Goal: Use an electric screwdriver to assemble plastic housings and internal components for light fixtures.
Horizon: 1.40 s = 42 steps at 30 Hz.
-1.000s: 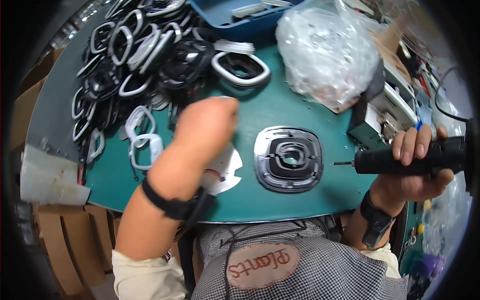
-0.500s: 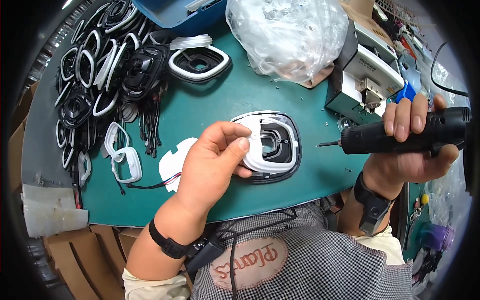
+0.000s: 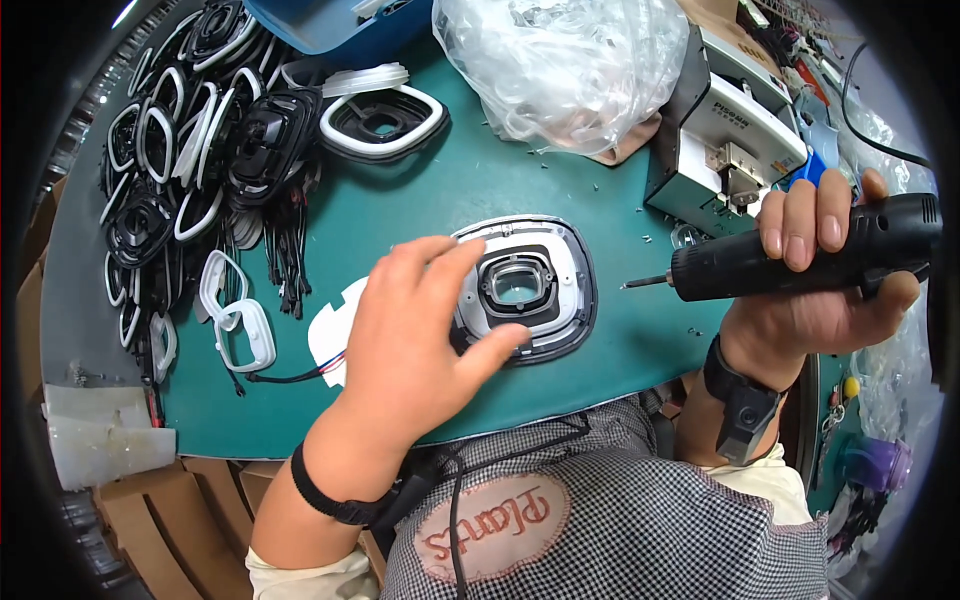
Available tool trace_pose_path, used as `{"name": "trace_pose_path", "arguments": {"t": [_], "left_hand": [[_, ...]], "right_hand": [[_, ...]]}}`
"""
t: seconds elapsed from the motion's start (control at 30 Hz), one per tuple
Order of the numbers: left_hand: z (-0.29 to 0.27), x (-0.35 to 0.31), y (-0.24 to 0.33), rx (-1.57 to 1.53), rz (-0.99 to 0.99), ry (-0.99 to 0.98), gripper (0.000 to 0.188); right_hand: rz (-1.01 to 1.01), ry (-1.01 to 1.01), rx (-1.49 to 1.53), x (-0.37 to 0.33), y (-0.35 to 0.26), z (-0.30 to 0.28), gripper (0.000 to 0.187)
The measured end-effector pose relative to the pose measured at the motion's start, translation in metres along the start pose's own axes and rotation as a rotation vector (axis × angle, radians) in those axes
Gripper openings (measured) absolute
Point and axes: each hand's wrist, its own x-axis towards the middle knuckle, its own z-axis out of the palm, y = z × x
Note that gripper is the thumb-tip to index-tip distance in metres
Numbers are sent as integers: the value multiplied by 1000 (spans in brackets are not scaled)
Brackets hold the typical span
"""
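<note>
My right hand (image 3: 815,270) is wrapped round a black electric screwdriver (image 3: 760,262), whose thin bit points left, just short of a housing. That rounded-square black housing (image 3: 583,270) lies flat on the green table, a white frame (image 3: 568,262) seated inside its rim and a rectangular opening at its middle. Over the housing's left side is my left hand (image 3: 410,310), thumb and fingers apart; whether the fingertips touch it I cannot tell. Partly hidden behind that hand lies a white plate (image 3: 335,325) with thin red, blue and black wires.
Black-and-white housings (image 3: 205,130) are heaped at the left, with white rings (image 3: 243,330) nearby. At the back are a blue bin (image 3: 340,30) and a clear plastic bag (image 3: 565,70). A white-and-black machine (image 3: 735,130) stands right; small screws (image 3: 645,238) lie scattered.
The white frame, held raised and tilted by my left hand before, now lies flat in the housing. My left fingers have spread and let go. The screwdriver stays in my right hand.
</note>
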Motion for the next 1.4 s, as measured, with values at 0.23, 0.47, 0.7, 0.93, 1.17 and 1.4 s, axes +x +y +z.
{"name": "trace_pose_path", "arguments": {"t": [0.23, 0.47, 0.7, 0.93, 1.17, 1.4], "left_hand": [[23, 6, -7, 74, 91, -161, 75], [19, 12, -24, -42, 9, -244, 81], [18, 12, -23, -82, -14, -264, 79], [18, 12, -24, -99, -10, -241, 77], [20, 10, -27, -146, -28, -237, 76], [19, 7, -30, -135, -18, -220, 73]], "right_hand": [[20, -21, -6, 2, 6, 7, 73], [11, -36, -5, 3, 20, 12, 75], [-10, -118, -18, 2, 44, 16, 79], [15, -69, -110, 0, 58, 31, 80], [104, -30, -410, -9, 58, 52, 80], [-21, -102, -90, 8, 47, 32, 79]]}}
